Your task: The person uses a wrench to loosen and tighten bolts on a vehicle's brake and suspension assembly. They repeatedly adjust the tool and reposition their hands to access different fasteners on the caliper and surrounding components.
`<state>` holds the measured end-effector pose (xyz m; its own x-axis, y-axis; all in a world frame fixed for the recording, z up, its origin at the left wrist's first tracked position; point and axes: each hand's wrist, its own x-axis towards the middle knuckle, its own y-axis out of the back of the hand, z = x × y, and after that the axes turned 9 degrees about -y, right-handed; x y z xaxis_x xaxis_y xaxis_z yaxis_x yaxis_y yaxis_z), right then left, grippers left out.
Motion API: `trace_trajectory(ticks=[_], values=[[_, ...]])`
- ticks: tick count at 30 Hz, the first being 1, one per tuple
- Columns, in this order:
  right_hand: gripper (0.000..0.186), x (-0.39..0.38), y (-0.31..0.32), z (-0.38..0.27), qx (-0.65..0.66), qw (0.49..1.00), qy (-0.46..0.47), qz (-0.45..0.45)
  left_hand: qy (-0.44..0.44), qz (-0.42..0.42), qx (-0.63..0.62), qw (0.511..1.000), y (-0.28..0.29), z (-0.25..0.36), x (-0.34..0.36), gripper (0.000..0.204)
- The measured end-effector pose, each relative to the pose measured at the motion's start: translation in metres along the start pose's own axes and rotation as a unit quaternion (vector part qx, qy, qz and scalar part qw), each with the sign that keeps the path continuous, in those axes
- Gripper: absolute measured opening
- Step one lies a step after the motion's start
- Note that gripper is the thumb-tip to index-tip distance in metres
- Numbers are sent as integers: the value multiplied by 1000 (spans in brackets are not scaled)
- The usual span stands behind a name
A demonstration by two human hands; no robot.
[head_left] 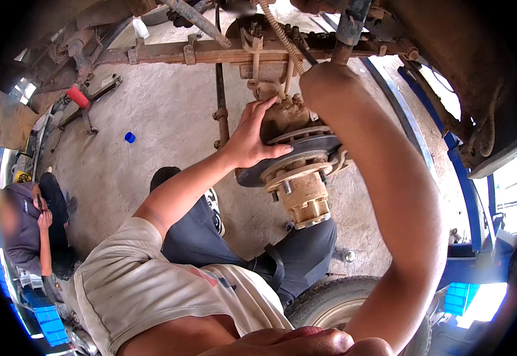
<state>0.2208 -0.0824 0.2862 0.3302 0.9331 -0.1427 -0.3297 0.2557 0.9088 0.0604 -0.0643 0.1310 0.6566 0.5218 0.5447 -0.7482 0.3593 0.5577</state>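
My left hand [255, 133] grips a rusty steering knuckle [282, 115] with its brake disc [303, 142], fingertips high on the casting and thumb across the disc's edge. Below the disc hangs a tan hub [306, 199] with protruding studs. My right hand [329, 89] is curled at the assembly's upper right, just under a vertical strut [350, 29]; its fingertips and whatever they hold are hidden. A coiled hose [276, 26] runs down beside it, and a leaf spring [217, 54] crosses above both hands.
A seated co-worker [27, 225] at far left holds something dark. A stand with a red cylinder [78, 96] and a blue cap [130, 137] lie on the concrete floor. A tyre [323, 296] lies below me. Blue lift beams [466, 184] stand at right; the vehicle's underside overhangs the top.
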Motion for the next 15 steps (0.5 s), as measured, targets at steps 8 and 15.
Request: trace_trajectory(ticks=[8, 15], values=[[22, -3, -25, 28, 72, 993, -38, 87, 34, -1, 6, 999, 2, 6, 1, 102], [24, 70, -90, 168, 41, 963, 12, 265, 9, -25, 22, 999, 0, 8, 6, 101]])
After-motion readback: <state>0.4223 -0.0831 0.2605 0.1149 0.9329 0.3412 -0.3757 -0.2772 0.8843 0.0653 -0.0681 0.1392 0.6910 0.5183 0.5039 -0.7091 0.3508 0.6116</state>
